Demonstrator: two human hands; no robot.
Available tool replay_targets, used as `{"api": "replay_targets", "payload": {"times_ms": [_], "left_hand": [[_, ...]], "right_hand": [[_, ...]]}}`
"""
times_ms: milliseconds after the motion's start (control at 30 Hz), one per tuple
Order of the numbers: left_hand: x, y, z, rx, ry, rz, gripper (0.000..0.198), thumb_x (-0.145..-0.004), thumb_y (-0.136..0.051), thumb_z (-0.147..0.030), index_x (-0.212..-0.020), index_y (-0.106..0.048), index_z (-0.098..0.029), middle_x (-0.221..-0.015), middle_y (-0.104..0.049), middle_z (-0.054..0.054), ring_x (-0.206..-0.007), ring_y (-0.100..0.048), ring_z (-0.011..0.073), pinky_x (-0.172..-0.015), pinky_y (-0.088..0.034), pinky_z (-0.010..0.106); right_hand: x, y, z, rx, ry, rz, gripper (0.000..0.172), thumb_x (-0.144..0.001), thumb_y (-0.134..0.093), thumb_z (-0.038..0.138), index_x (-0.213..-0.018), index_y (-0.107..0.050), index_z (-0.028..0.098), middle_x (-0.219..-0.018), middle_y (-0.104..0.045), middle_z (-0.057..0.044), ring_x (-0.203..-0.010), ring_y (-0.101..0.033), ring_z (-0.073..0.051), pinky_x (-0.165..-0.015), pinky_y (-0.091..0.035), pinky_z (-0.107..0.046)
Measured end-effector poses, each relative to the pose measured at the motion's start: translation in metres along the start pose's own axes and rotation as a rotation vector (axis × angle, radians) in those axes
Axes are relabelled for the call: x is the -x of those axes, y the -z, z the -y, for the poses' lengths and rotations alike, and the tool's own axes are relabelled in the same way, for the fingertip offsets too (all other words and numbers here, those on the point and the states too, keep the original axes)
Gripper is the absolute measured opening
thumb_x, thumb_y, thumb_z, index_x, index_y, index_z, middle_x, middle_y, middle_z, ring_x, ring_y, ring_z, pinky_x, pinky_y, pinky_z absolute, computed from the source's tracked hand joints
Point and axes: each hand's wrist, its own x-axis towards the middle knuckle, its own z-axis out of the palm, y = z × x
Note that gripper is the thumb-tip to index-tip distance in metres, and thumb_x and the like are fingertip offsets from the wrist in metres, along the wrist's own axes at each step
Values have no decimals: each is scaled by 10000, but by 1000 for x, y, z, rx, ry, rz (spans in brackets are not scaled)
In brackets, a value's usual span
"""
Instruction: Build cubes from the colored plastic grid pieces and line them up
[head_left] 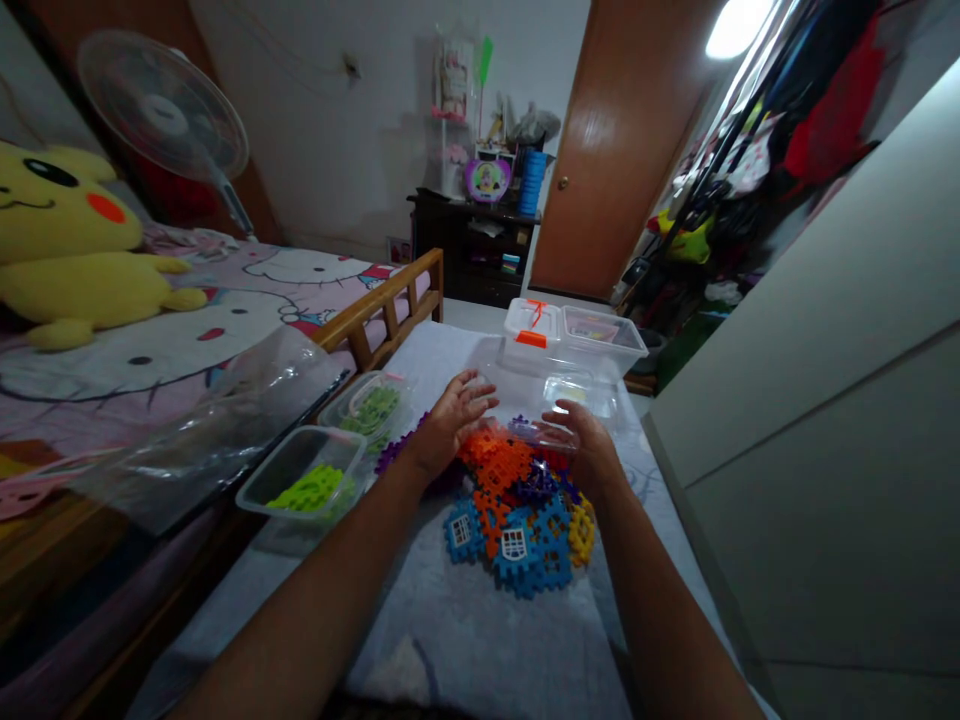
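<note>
My left hand point(454, 420) is at the left of a clear plastic container point(551, 436), its fingers curved along the side. On the opposite side my right hand point(591, 448) grips the container, with the see-through rim showing by the fingers. The container is tilted and hard to make out. Just below the hands lies a heap of gear-shaped plastic pieces: orange gears point(499, 460), dark purple gears point(538, 482), blue gears point(529, 555) and yellow gears point(581, 532). More purple gears point(397, 450) lie partly behind my left forearm.
At left stand an open tub point(251, 490) of lime-green pieces point(315, 488) and another clear tub point(330, 410) with green pieces. Clear boxes point(626, 345) stand at the table's far end. A wooden bed rail point(390, 290) borders the left, a white cabinet point(817, 370) the right.
</note>
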Motion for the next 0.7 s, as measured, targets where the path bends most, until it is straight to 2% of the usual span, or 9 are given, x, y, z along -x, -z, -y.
{"api": "replay_targets", "payload": {"times_ms": [100,167,267,333,400,533,700], "left_hand": [[-1,1,-3,155,103,-103,576,-760,-700,-377,-1265,-469,-222,-1209,-612,107,-1071,-635,228,-842,-559,357],[-1,2,-4,189,127,-210,482,-756,-721,-391,-1154,-516,-214,-1088,-629,84,-984,-652,211,-766,-573,321],[-3,7,-7,157,127,-341,396,-764,-730,-425,-1026,-528,-207,-999,-618,70,-917,-653,202,-678,-572,284],[-5,10,-9,104,117,-407,376,-790,-710,-442,-1019,-523,-209,-1013,-607,73,-927,-645,203,-648,-563,267],[-9,14,-10,48,103,-471,376,-820,-681,-445,-1067,-514,-217,-1067,-594,80,-947,-633,203,-635,-552,258],[-21,17,-8,-36,109,-574,421,-866,-630,-431,-1198,-469,-228,-1193,-563,101,-987,-607,210,-622,-517,251],[-41,17,-2,-138,127,-626,493,-901,-589,-436,-1308,-407,-225,-1288,-539,117,-1100,-568,228,-662,-475,253]], "right_hand": [[-11,11,6,64,-2,89,517,-760,-641,654,-1049,-600,227,-1047,-693,-92,-936,-688,-257,-831,-572,-442],[-25,28,10,226,63,65,532,-796,-569,664,-1057,-634,205,-1119,-688,-115,-1016,-660,-269,-871,-543,-436],[-49,64,11,751,187,-194,463,-813,-574,543,-1064,-674,166,-1136,-686,-130,-1099,-609,-286,-946,-478,-426],[-64,87,7,1098,161,-352,435,-789,-621,407,-1114,-672,123,-1172,-671,-176,-1148,-583,-310,-996,-428,-427],[-75,104,0,1332,98,-481,460,-801,-625,345,-1182,-647,89,-1187,-661,-215,-1178,-575,-326,-1011,-402,-416],[-88,116,-12,1465,-15,-499,434,-850,-597,352,-1205,-630,103,-1140,-680,-209,-1103,-630,-298,-891,-457,-337],[-99,113,-14,1432,-70,-498,300,-825,-553,184,-1098,-664,128,-1043,-705,-191,-1029,-663,-287,-779,-475,-305]]}}
